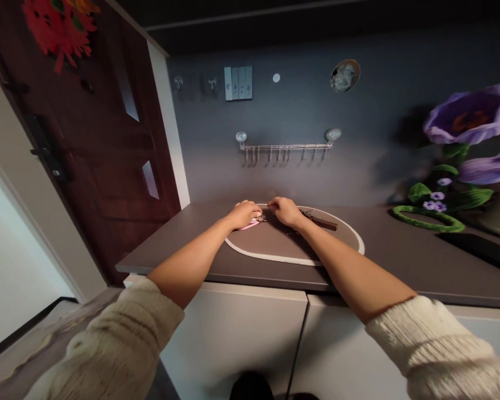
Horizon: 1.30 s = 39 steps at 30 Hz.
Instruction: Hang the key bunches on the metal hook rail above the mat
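Crowded middle of the frame

At left on the oval mat [270, 258], the pink item [248, 225] could slide away if the left hand [242, 214] presses it unevenly. It lies under this hand's fingers [255, 213]; whether they grip it, I cannot tell. Further right, the right hand [284, 211] is curled; if it holds something, I cannot tell. The brown strip [327, 224] lies just right of this hand, so a sideways forearm [345, 266] could push it.
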{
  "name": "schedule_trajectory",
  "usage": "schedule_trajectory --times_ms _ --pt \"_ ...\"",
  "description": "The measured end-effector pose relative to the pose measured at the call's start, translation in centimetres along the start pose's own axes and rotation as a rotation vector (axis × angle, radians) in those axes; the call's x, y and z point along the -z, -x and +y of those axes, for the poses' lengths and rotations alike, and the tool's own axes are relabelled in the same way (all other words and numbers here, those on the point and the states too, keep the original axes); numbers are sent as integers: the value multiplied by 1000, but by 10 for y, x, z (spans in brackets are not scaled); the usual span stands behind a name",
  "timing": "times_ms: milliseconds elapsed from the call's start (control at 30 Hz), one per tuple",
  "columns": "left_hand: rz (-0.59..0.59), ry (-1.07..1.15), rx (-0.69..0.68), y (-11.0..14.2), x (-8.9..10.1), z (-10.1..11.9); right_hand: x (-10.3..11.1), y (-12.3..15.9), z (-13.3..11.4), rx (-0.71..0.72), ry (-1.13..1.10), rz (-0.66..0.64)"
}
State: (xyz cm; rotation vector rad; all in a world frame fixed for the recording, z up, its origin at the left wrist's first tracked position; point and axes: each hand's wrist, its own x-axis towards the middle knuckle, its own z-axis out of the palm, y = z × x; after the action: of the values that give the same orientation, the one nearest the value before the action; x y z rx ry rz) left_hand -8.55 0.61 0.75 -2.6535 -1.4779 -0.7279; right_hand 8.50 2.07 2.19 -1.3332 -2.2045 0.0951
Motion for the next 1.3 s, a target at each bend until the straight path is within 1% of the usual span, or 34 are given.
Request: schedule_trajectory --times_ms 300,433,567,667,833,1000,1167,1300 --pt "54 50 24 1 4 7 -2 -1 -1 19 44 -43" --pt "86 11 23 1 7 9 -2 -2 -2 33 53 -48" --pt "135 -44 10 2 10 12 -3 -2 -4 23 -11 -55" --pt "194 -71 10 3 13 13 -5 -3 -2 13 -141 -62" --pt "284 -71 18 5 19 16 -10 -3 0 -6 -520 -66" --pt "340 -72 5 6 23 20 -11 -5 -4 -40 -797 -56" --pt "383 -93 -10 5 25 20 -12 -7 -5 -33 -983 -23" --pt "433 -121 9 5 25 20 -8 -6 -7 -61 -1086 16"
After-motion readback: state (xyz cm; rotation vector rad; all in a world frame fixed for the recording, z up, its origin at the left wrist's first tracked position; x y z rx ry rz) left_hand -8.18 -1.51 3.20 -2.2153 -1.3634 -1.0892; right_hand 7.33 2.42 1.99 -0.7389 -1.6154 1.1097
